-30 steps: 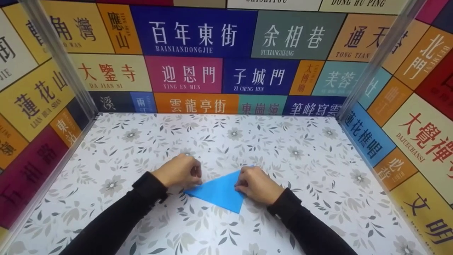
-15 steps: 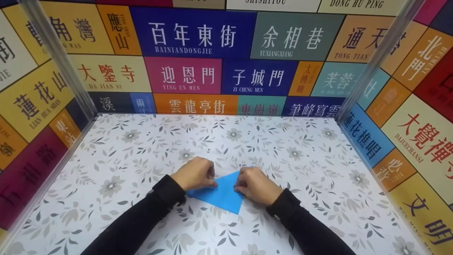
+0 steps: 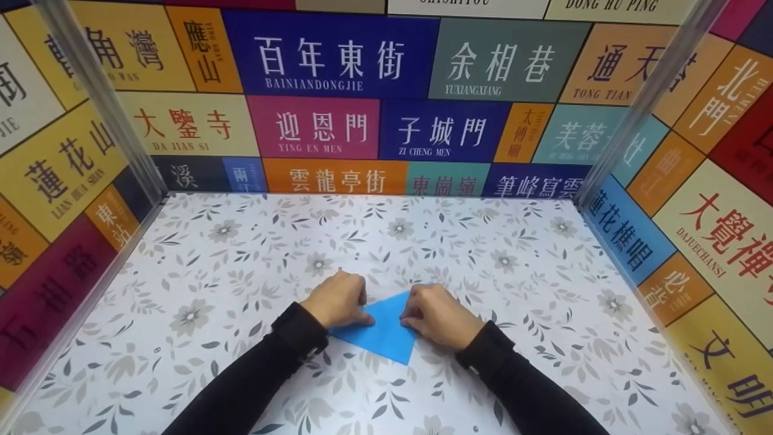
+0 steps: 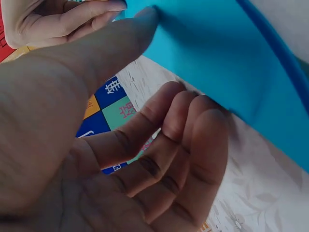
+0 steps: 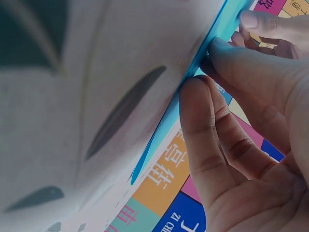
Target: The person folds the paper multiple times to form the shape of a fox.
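A blue sheet of paper (image 3: 389, 335), folded into a roughly triangular shape, lies on the floral tabletop between the two hands. My left hand (image 3: 339, 300) is over its left part. In the left wrist view the extended thumb (image 4: 130, 41) presses on the paper's face, while the loosely bent fingers (image 4: 186, 125) are by its far edge. At the right side, my right hand (image 3: 441, 317) pinches the paper between thumb and forefinger; the right wrist view catches the paper edge-on (image 5: 166, 121) there. Both hands hide parts of the paper, including its left corner.
The white tabletop (image 3: 241, 260) has a grey flower and leaf pattern. Panels printed with colourful Chinese place names (image 3: 323, 130) stand at the back, left and right. Clear strips (image 3: 649, 96) run along the panel corners.
My left hand has moved right across the paper, from near its left corner towards its middle. My right hand keeps its place, and the paper stays almost where it was.
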A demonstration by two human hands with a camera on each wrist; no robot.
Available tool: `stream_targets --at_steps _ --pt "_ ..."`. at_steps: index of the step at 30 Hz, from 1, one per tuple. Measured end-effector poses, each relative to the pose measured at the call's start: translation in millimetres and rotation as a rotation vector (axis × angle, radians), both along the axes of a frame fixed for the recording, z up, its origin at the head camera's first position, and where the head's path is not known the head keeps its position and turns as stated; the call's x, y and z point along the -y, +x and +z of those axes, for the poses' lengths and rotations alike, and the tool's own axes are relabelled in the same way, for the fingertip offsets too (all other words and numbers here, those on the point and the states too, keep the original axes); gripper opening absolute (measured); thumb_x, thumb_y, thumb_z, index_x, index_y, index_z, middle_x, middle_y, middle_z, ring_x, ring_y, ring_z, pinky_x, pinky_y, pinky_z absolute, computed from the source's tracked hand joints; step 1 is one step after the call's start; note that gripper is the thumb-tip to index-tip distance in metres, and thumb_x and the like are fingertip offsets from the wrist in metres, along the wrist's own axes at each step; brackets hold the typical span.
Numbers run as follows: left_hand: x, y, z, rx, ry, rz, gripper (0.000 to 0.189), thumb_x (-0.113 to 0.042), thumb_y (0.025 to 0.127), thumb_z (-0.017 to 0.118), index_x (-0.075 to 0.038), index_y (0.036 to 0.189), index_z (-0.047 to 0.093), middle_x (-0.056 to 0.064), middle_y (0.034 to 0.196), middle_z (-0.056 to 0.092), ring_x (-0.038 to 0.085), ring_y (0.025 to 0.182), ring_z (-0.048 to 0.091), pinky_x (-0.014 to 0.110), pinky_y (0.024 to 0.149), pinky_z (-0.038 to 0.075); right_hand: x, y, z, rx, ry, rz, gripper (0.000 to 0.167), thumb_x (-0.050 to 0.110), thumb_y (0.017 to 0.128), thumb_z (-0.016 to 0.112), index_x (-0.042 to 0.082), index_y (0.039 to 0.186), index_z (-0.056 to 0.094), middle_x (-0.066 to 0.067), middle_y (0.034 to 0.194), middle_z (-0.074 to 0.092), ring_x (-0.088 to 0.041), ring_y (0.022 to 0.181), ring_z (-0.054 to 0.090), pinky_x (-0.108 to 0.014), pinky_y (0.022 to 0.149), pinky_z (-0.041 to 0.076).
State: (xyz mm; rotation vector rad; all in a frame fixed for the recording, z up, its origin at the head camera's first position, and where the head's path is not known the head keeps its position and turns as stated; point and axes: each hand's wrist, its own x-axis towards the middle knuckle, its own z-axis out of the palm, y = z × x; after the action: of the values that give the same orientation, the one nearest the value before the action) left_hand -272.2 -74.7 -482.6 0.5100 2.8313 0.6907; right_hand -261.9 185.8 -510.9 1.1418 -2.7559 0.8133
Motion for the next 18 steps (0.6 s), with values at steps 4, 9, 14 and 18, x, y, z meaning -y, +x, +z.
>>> stream_targets --at_steps 4,9,14,18 --pt "-1.8 0.3 -2.4 0.030 -0.001 0.033 0.041 -0.029 0.080 0.109 -0.006 0.102 0.083 0.010 0.103 0.085 0.031 0.094 0.079 0.049 0.093 0.068 0.3 0.5 -1.4 0.008 -0.001 -0.002 0.007 0.003 0.094 0.094 0.009 0.094 0.091 -0.003 0.090 0.078 -0.011 0.081 0.069 -0.026 0.073 0.061" --pt "-2.7 0.1 -6.4 0.021 0.007 0.045 0.040 -0.028 0.078 0.110 -0.008 0.099 0.083 0.007 0.100 0.084 0.029 0.092 0.077 0.048 0.093 0.067 -0.1 0.8 -3.2 0.009 0.000 -0.004 0.007 0.003 0.094 0.094 0.010 0.093 0.091 -0.003 0.090 0.077 -0.012 0.081 0.069 -0.026 0.073 0.061" --pt "-0.9 -0.6 -8.2 -0.033 0.058 0.030 0.035 -0.025 0.077 0.111 -0.009 0.093 0.083 0.003 0.089 0.080 0.023 0.082 0.071 0.044 0.084 0.065 0.1 -1.3 -1.1 -0.004 0.001 -0.005 0.007 0.004 0.095 0.094 0.010 0.092 0.091 -0.004 0.090 0.077 -0.014 0.081 0.070 -0.027 0.074 0.061" --pt "0.6 -0.5 -10.2 -0.078 0.095 0.001 0.030 -0.021 0.079 0.109 -0.010 0.089 0.083 0.000 0.080 0.075 0.019 0.076 0.066 0.041 0.078 0.061 0.0 -0.7 -1.5 -0.030 -0.010 0.002 0.008 0.002 0.094 0.094 0.008 0.090 0.090 -0.005 0.089 0.077 -0.017 0.081 0.072 -0.028 0.074 0.062"
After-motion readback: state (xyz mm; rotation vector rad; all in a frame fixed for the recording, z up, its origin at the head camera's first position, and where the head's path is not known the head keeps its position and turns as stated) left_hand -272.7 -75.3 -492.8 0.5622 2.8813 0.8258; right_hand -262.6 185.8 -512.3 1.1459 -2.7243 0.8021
